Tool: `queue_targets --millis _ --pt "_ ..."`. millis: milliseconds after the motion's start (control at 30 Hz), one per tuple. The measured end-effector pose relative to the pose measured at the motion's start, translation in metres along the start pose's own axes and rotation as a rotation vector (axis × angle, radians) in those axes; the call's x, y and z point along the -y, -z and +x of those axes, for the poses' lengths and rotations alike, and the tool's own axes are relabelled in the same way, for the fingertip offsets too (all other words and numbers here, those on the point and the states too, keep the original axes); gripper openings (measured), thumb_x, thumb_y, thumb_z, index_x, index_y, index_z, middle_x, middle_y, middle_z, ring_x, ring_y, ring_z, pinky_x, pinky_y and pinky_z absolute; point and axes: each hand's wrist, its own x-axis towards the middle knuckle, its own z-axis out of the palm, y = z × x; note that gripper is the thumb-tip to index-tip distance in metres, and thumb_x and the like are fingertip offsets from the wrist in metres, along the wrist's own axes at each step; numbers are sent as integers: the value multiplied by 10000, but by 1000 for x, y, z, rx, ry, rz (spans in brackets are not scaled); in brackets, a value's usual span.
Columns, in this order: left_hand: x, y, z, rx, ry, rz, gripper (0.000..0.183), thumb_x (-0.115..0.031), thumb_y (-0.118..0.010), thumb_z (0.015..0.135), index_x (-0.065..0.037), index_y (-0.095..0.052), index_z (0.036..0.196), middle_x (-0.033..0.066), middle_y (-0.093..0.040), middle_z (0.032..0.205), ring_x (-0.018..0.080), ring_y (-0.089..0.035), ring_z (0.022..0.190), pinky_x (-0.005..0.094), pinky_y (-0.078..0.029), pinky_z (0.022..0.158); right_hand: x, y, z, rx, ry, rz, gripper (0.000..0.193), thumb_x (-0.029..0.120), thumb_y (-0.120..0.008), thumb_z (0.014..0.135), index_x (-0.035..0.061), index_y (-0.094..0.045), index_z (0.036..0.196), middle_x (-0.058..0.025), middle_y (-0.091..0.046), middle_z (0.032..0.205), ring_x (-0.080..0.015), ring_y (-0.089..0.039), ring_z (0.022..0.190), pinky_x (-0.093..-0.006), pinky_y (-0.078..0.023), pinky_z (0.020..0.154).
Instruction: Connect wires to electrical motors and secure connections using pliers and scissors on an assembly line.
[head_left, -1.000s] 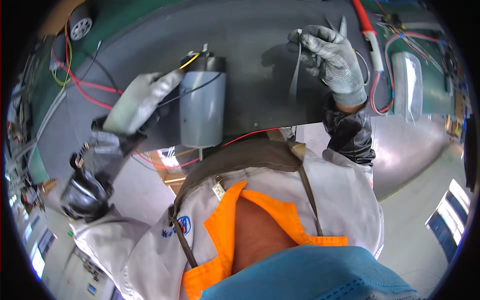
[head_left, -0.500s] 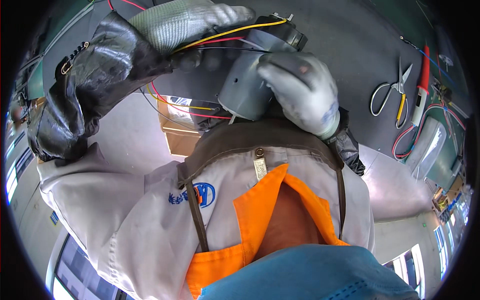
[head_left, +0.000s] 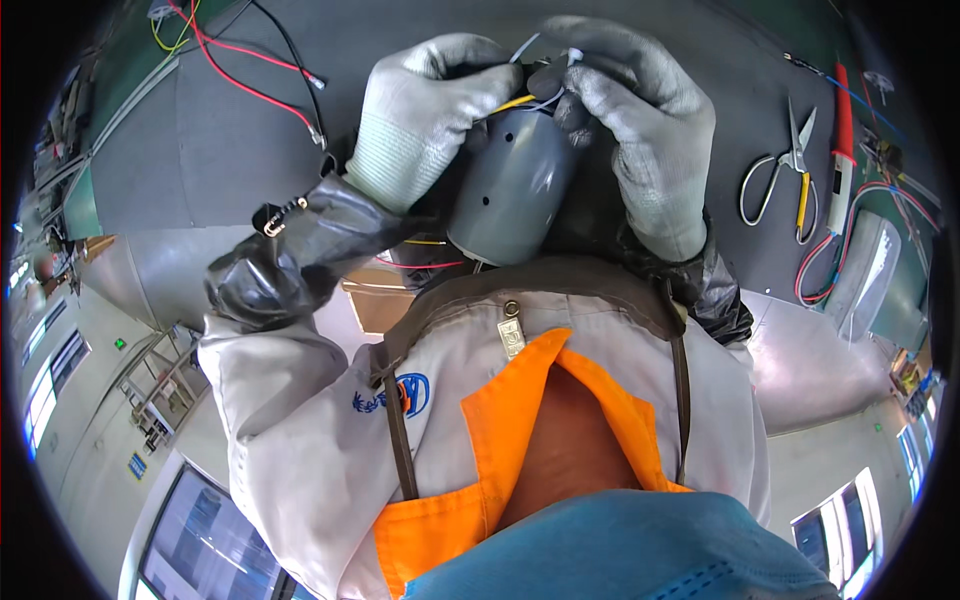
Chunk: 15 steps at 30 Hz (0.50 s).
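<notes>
A dark grey cylindrical motor (head_left: 515, 185) lies tilted in front of my body, its far end between my two hands. A thin white cable tie (head_left: 525, 47) curves around the leads there, its small head sticking up by my right fingertips. My left hand (head_left: 425, 110), in a pale grey glove, is closed at the motor's far left, thumb and forefinger pinching at the tie's strip. A yellow wire (head_left: 515, 103) runs out beside those fingers. My right hand (head_left: 650, 130), gloved too, pinches the tie near its head. Fingers partly hide the motor's end and leads.
On the dark worktable (head_left: 270, 150), scissors (head_left: 790, 170) with one yellow handle lie right of my hand. Beyond them is a red-and-white pen-shaped tool (head_left: 843, 140) with coiled cables. Red wires (head_left: 250, 90) and a black one lie at left. A cardboard box (head_left: 385, 300) stands below the table edge.
My left hand has come back from the far left to the motor's end. My right hand has moved up from the motor's side. The white cable tie now shows between them; the motor sits slightly lower.
</notes>
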Motion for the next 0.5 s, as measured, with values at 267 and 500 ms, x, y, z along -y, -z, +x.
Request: queue_targets --millis 267,500 --pt "15 -1 11 -6 -189 168 252 -150 -760 885 40 -726 1047 72 -742 880 69 -650 766 229 -549 712 9 -1 10 -67 -123 162 485 -100 -591 877 -40 -540 1355 -58 -685 852 -74 -607 694 -203 -469 619" --pt "4 -15 17 85 -271 118 234 -75 -742 901 56 -707 1092 61 -726 936 72 -655 806 197 -540 724 43 19 32 197 -296 -159 451 -3 -626 901 -36 -550 1344 -10 -644 804 -39 -551 626 -193 -425 539"
